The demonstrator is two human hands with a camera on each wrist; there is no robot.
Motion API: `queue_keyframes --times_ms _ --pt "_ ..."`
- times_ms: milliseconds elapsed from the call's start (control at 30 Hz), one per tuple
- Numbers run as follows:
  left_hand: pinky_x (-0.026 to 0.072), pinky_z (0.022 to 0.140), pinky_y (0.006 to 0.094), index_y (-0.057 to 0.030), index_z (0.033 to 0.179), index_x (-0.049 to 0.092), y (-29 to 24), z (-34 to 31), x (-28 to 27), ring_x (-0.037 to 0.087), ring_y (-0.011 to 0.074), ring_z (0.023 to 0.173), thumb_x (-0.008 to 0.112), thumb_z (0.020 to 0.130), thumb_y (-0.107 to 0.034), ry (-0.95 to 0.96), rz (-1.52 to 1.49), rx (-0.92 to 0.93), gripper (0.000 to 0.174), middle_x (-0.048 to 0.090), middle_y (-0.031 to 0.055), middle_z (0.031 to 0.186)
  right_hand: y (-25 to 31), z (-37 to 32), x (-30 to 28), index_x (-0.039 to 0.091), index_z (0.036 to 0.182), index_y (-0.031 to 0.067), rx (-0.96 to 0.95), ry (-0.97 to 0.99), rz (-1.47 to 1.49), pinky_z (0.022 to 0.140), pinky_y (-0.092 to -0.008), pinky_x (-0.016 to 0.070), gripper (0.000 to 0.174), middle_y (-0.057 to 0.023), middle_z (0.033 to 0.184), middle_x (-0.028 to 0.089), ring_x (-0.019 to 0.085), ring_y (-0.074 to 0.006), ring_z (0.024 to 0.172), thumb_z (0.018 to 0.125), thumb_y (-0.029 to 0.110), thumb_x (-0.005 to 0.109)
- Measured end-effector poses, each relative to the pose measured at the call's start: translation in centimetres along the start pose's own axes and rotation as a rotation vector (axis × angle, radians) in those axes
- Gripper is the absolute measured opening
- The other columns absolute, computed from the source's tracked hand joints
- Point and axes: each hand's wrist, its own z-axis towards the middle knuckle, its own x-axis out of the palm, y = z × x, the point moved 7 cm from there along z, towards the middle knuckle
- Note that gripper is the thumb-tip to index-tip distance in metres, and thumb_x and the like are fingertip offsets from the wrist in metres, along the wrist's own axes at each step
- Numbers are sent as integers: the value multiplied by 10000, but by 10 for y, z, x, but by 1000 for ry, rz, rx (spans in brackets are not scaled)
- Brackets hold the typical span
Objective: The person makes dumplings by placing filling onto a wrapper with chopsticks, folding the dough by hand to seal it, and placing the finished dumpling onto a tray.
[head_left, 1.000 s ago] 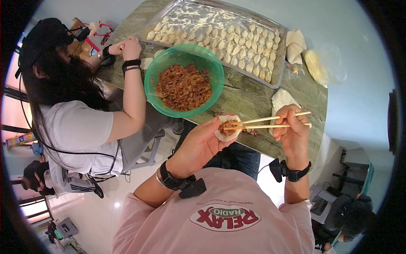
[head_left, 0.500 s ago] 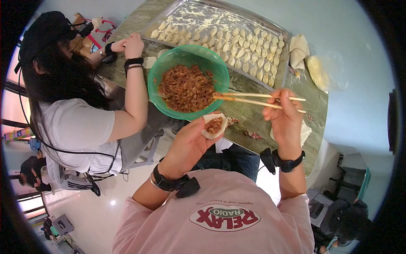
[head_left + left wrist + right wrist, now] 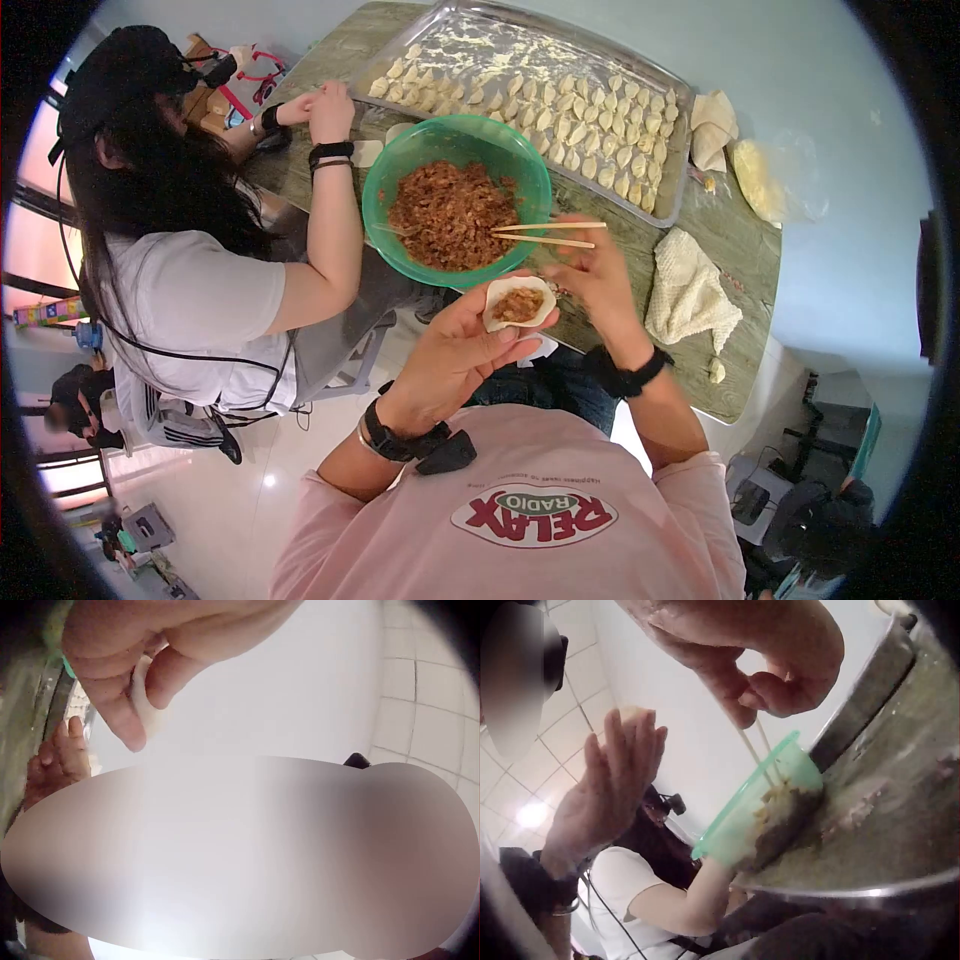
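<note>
My left hand [image 3: 455,350] holds a round dumpling wrapper [image 3: 493,317] from beneath, with meat filling [image 3: 518,305] heaped in its middle. The left wrist view shows the wrapper's pale edge [image 3: 141,690] between thumb and fingers. Beside the green bowl [image 3: 372,235], my blurred right hand [image 3: 597,275] has its fingers about a pair of wooden chopsticks [image 3: 550,240]. Their tips sit in the minced meat [image 3: 445,215] near the bowl's right side. In the right wrist view the chopsticks [image 3: 750,746] run from the curled fingers down into the bowl.
Rows of folded dumplings [image 3: 585,130] lie on a floured metal tray [image 3: 683,150] behind the bowl. A crumpled cloth [image 3: 690,285] rests on the table's right part. Another person [image 3: 200,290] sits at the left, forearms on the table edge. A plastic bag [image 3: 795,180] stands at the back right.
My right hand has taken the chopsticks from the filled wrapper left to the bowl, their tips now in the meat. The cloth shows more fully. The left hand still holds the wrapper, now tilted upward.
</note>
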Motion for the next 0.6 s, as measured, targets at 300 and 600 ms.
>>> queue_keyframes --times_ms 300,600 --pt "508 820 239 -15 1256 456 38 37 7 588 152 1003 548 895 -123 55 120 -26 388 566 81 1158 -3 -71 -28 554 1127 1 132 -56 294 641 -215 452 397 -61 997 604 563 -99 766 744 3 661" --pt "508 745 225 -3 1163 551 49 40 23 594 127 919 615 848 -92 -59 338 146 333 609 79 1067 11 -93 -38 583 1078 -25 -57 -141 436 782 -260 482 325 -80 1004 625 592 -136 904 775 37 682"
